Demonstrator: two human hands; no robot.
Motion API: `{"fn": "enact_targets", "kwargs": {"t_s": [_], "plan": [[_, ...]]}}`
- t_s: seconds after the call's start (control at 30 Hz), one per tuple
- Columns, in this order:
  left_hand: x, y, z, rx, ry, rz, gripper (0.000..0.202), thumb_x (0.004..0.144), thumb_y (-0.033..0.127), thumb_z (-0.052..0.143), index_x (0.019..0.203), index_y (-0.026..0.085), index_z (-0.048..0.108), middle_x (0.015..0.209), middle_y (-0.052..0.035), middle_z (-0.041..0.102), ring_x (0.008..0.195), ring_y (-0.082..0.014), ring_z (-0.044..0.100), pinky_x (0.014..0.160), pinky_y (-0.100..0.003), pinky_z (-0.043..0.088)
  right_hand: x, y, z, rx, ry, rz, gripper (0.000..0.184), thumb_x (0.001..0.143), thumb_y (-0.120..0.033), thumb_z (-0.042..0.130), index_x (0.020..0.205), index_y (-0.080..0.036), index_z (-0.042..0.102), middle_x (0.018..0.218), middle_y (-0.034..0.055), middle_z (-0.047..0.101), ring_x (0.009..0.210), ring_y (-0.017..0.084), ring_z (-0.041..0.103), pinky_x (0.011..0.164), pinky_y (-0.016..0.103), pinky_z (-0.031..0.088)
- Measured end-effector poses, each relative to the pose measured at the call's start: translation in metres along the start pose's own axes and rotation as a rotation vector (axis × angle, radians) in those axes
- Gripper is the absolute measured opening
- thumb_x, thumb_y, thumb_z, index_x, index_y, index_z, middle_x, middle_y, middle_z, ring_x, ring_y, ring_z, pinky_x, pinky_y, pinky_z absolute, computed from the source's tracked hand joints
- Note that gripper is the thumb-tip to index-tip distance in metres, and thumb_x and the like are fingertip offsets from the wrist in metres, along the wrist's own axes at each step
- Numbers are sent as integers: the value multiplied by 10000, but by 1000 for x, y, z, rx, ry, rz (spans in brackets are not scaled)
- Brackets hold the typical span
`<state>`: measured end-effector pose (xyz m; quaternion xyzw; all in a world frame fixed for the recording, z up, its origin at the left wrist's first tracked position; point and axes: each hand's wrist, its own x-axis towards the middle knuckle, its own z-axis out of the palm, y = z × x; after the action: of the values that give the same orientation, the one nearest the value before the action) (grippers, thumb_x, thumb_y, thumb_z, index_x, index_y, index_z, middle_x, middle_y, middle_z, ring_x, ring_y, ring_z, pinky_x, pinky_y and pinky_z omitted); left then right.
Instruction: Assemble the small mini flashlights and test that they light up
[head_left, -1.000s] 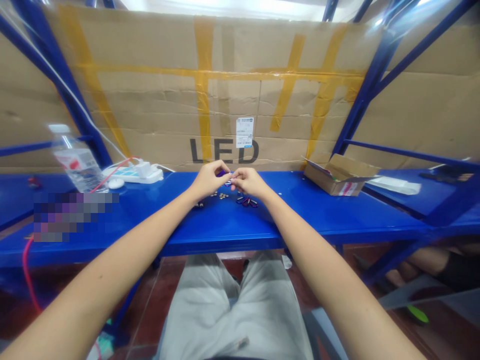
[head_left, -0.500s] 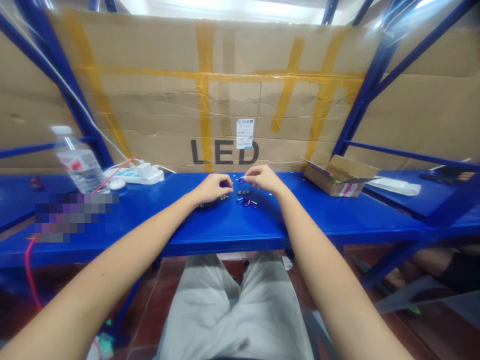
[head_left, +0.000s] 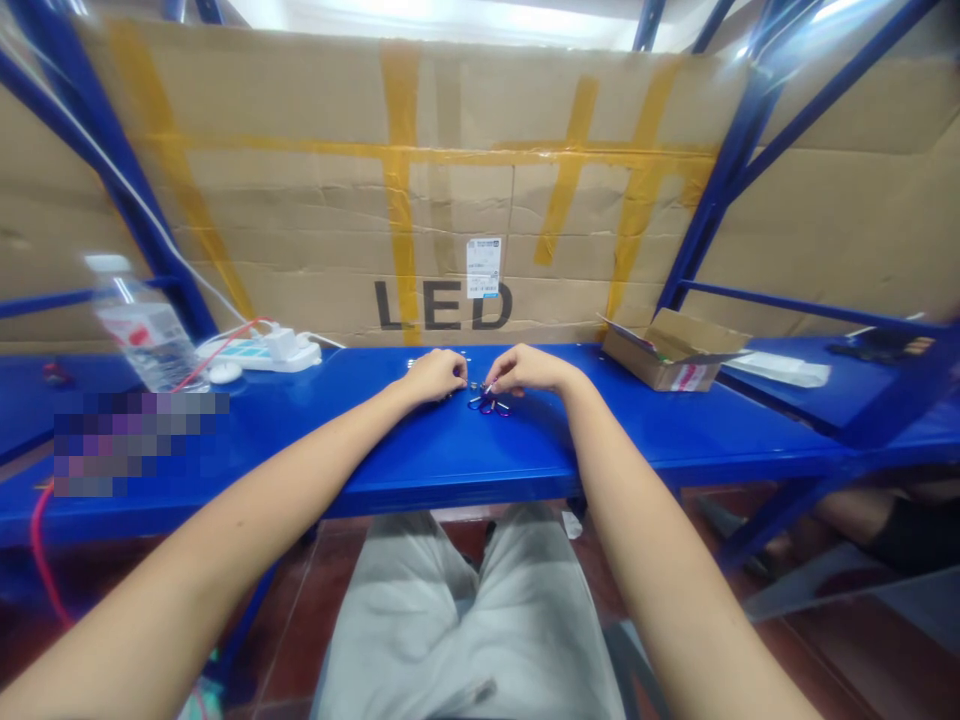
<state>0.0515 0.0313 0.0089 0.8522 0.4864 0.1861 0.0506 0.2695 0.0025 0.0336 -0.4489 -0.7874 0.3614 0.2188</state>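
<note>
My right hand (head_left: 521,370) is lowered over a small group of purple and blue carabiners (head_left: 487,407) on the blue table. Its thumb and fingertips pinch a carabiner (head_left: 490,385) just above the others. To the left, my left hand (head_left: 437,376) rests low over the table with its fingers curled together. Whatever lies inside those fingers is hidden. Small metal pieces (head_left: 474,386) sit between the two hands, partly covered by the right fingers. More small metal pieces lie behind the left hand.
An open cardboard box (head_left: 675,350) stands at the right, with a white packet (head_left: 780,367) beside it. On the left are a power strip (head_left: 259,352) and a water bottle (head_left: 142,325). A large cardboard sheet (head_left: 315,230) rises behind the blue table (head_left: 480,460).
My right hand has come down and nearer with the carabiner, to the carabiner group. The left hand has shifted slightly, its fingers more curled. The view has turned slightly right.
</note>
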Motion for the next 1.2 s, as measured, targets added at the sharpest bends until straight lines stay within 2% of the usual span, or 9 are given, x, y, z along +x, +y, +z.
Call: {"fn": "enact_targets", "kwargs": {"t_s": [0.07,0.2,0.43,0.57,0.67,0.77,0.9,1.0,1.2], "plan": [[0,1,0,-7,-26,-18,62,786,235,687,813,228,743,805,-6,759,720,-176,680,644,-260,451,0,-1,1,10,-20,-4,161,643,-178,751,794,-137,790,597,-7,651,516,95,504,515,238,419],[-3,-2,-3,21,-25,-9,75,785,238,686,803,225,758,866,-19,773,803,-193,693,688,-267,466,0,-2,4,-3,-57,3,165,648,-183,727,789,-143,803,641,11,690,567,102,522,531,231,408],[-5,-22,-10,-117,142,-17,249,862,198,580,1031,190,762,1118,-68,767,1046,-225,687,922,-309,516,0,0,1,-103,-46,-7,201,673,-247,730,838,-177,823,835,41,773,690,136,593,551,225,393],[-2,-22,-5,-121,95,109,298,898,184,549,1116,199,751,1186,-57,756,1106,-217,682,1008,-317,498,-3,-1,-1,-118,-1,-15,197,686,-270,712,827,-175,813,807,33,755,634,123,547,548,240,385],[3,-15,2,-26,57,218,344,911,171,529,1177,216,743,1258,-49,731,1173,-221,657,1042,-315,479,-3,-3,-1,-120,109,-2,205,708,-279,677,817,-152,795,710,22,702,572,106,491,541,248,373],[7,-13,9,82,10,283,352,933,192,520,1199,250,743,1278,-31,721,1165,-223,658,1014,-309,488,0,-1,0,-92,246,-18,209,731,-291,647,781,-124,762,664,19,657,563,102,477,549,248,378],[10,-16,9,129,-38,292,290,937,239,546,1119,267,770,1207,-15,748,1103,-212,676,945,-285,502,3,3,0,-87,294,-25,217,746,-313,643,763,-122,745,658,20,641,574,109,488,542,245,380],[10,-16,4,153,-38,247,229,888,235,598,1030,258,777,1143,-19,763,1065,-215,677,901,-277,500,3,3,1,-88,298,-20,212,756,-305,641,766,-119,745,670,25,646,582,113,497,539,245,382],[7,-11,-7,85,-85,67,114,779,234,684,863,223,760,906,-20,776,846,-188,687,737,-256,486,1,-2,2,-86,329,-2,183,769,-276,640,764,-123,740,682,27,654,583,111,501,554,246,394]]}}
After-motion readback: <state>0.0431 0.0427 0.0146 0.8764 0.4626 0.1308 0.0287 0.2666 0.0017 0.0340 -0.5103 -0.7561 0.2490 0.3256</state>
